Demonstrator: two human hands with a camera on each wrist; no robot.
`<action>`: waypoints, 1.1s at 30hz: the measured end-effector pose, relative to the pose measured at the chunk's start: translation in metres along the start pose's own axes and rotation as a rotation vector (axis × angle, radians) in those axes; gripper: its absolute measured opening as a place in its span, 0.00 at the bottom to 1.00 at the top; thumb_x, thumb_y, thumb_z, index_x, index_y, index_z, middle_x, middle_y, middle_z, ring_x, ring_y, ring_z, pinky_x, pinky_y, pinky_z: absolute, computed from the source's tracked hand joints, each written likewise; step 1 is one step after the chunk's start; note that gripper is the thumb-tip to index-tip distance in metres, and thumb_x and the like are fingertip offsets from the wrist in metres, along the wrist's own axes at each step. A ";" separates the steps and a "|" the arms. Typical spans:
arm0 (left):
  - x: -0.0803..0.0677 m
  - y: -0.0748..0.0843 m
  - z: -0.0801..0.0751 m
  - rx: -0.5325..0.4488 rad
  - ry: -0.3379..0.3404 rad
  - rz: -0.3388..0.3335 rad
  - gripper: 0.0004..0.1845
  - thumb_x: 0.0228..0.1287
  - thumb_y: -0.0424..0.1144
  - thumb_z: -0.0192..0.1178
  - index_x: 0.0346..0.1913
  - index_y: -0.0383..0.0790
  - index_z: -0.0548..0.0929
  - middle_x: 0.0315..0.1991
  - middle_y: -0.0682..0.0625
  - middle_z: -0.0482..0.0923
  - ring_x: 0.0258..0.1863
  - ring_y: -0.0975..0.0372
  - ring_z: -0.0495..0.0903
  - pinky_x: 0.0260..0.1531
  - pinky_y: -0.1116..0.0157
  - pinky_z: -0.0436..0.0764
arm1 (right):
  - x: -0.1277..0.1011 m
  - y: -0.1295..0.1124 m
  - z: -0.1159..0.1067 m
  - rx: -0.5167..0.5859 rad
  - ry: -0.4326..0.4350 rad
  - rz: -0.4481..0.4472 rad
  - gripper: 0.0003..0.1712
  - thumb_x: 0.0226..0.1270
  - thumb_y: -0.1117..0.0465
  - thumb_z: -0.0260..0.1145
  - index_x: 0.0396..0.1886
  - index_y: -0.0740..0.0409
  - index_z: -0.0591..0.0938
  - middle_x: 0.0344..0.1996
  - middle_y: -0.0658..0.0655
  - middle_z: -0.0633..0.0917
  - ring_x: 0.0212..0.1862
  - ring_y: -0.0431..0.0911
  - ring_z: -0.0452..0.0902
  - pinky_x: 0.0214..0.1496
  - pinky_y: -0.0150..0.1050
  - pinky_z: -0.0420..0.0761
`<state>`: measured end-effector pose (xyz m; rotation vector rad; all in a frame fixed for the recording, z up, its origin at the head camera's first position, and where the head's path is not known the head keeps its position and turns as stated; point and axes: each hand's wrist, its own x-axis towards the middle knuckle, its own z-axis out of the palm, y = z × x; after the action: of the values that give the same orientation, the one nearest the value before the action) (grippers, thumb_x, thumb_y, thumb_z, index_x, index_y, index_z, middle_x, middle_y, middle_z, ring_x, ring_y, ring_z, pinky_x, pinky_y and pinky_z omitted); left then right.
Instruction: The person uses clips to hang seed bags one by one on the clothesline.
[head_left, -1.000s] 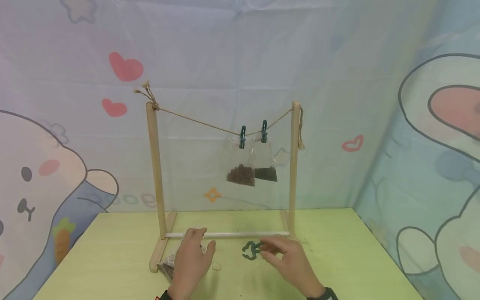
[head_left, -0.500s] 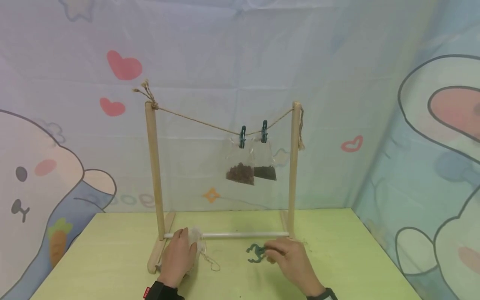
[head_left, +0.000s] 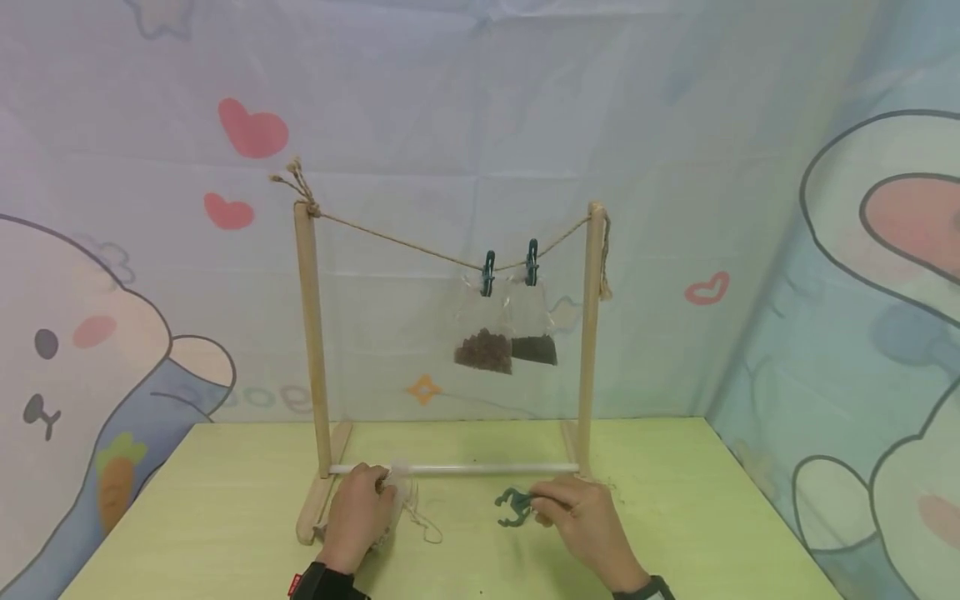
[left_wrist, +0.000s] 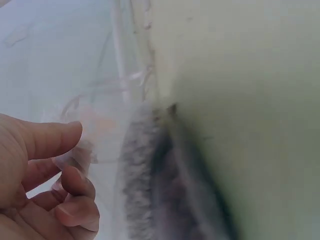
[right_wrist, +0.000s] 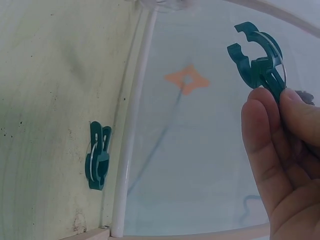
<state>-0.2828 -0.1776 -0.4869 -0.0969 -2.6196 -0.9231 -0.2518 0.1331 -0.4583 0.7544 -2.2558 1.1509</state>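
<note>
My left hand is low at the rack's left side, pinching the clear top of a plastic bag between thumb and fingers. In the left wrist view, pale grey grains fill a bag beside a blurred dark-filled bag. My right hand holds a green clothespin by its handles, squeezed so that the clip's jaws stand wide apart around nothing. On the tabletop lies another green clothespin, hidden from the head view.
A wooden rack carries a sagging twine line. Two clothespins hold a bag of reddish-brown pieces and a bag of dark grains on it. A white rod joins the rack's feet. Loose string lies by the left hand.
My left hand has shifted left and down onto the bag, and its fingers have curled to pinch the plastic. The right hand with the clothespin has moved slightly right; the clip's jaws have spread wider.
</note>
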 end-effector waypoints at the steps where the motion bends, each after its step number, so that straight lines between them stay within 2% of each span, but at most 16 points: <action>1: 0.000 0.001 -0.001 -0.001 0.006 0.001 0.10 0.59 0.30 0.66 0.43 0.29 0.85 0.27 0.49 0.75 0.24 0.64 0.71 0.22 0.69 0.70 | 0.000 -0.001 0.000 -0.003 0.000 0.004 0.10 0.54 0.73 0.71 0.33 0.56 0.89 0.25 0.48 0.87 0.24 0.30 0.78 0.26 0.29 0.81; 7: -0.002 0.014 -0.025 -0.010 0.034 0.029 0.03 0.59 0.32 0.67 0.35 0.36 0.88 0.27 0.50 0.79 0.22 0.66 0.73 0.21 0.68 0.71 | 0.001 -0.008 -0.004 0.007 0.012 0.010 0.06 0.57 0.69 0.71 0.34 0.57 0.89 0.26 0.49 0.87 0.26 0.31 0.79 0.27 0.30 0.81; 13: -0.010 0.032 -0.052 -0.097 0.046 0.078 0.03 0.61 0.32 0.66 0.34 0.42 0.88 0.29 0.53 0.80 0.22 0.67 0.71 0.23 0.68 0.71 | 0.004 -0.015 -0.008 0.021 0.068 -0.051 0.07 0.56 0.70 0.72 0.34 0.57 0.89 0.25 0.47 0.86 0.26 0.32 0.80 0.27 0.27 0.81; 15: -0.013 0.038 -0.058 -0.119 0.056 0.095 0.03 0.61 0.33 0.66 0.35 0.44 0.88 0.30 0.55 0.80 0.24 0.68 0.71 0.26 0.69 0.72 | 0.006 -0.019 -0.010 0.013 0.095 -0.085 0.08 0.55 0.71 0.72 0.34 0.56 0.89 0.25 0.46 0.86 0.25 0.33 0.80 0.26 0.25 0.80; 20: -0.017 0.054 -0.062 -0.220 0.112 0.147 0.03 0.59 0.32 0.67 0.34 0.43 0.89 0.27 0.56 0.79 0.23 0.69 0.71 0.25 0.70 0.72 | 0.015 -0.029 -0.016 0.028 0.164 -0.149 0.10 0.53 0.73 0.73 0.34 0.58 0.89 0.26 0.50 0.87 0.26 0.35 0.82 0.27 0.24 0.79; 23: -0.016 0.066 -0.061 -0.277 0.165 0.203 0.03 0.58 0.31 0.68 0.33 0.41 0.89 0.25 0.56 0.78 0.21 0.70 0.71 0.23 0.71 0.73 | 0.027 -0.036 -0.022 0.037 0.191 -0.196 0.09 0.53 0.73 0.73 0.34 0.59 0.89 0.26 0.51 0.87 0.26 0.35 0.82 0.28 0.24 0.80; 27: -0.011 0.080 -0.064 -0.298 0.239 0.271 0.02 0.58 0.31 0.68 0.33 0.41 0.90 0.25 0.56 0.77 0.21 0.70 0.72 0.22 0.71 0.74 | 0.052 -0.053 -0.036 0.047 0.248 -0.338 0.11 0.49 0.76 0.74 0.33 0.61 0.89 0.26 0.52 0.87 0.26 0.37 0.83 0.28 0.24 0.80; 30: -0.001 0.093 -0.072 -0.300 0.293 0.337 0.02 0.59 0.31 0.68 0.32 0.41 0.90 0.24 0.56 0.76 0.21 0.70 0.72 0.22 0.71 0.74 | 0.076 -0.071 -0.048 0.020 0.293 -0.443 0.14 0.46 0.78 0.74 0.33 0.62 0.89 0.27 0.54 0.88 0.26 0.39 0.83 0.29 0.26 0.81; 33: 0.010 0.108 -0.084 -0.294 0.336 0.417 0.03 0.60 0.31 0.67 0.32 0.39 0.89 0.24 0.55 0.75 0.21 0.68 0.72 0.22 0.70 0.74 | 0.100 -0.089 -0.061 -0.039 0.307 -0.495 0.13 0.46 0.77 0.74 0.34 0.62 0.89 0.26 0.54 0.88 0.25 0.41 0.83 0.29 0.27 0.81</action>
<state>-0.2466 -0.1455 -0.3590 -0.4963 -2.0358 -1.0543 -0.2549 0.1154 -0.3124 0.9757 -1.7040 0.9060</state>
